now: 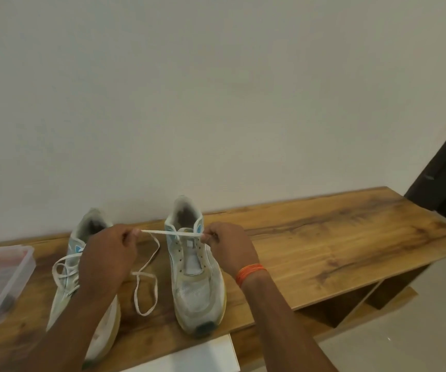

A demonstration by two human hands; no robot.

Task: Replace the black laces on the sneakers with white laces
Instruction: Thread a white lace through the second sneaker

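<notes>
White lace runs taut and level across the lower middle of the frame, pinched at one end by the left hand and at the other by the right hand. Its slack loops onto the tabletop between both sneakers. The unlaced right-side sneaker lies just below the right hand's grip, so that hand looks nearer the eyelets.

Both hands are pinching a flat white lace, the left hand and right hand stretching it taut above the unlaced pale mesh sneaker. The lace's slack is looping on the brown wooden bench beside a laced matching sneaker. A clear plastic box is sitting at the bench's left edge.
</notes>
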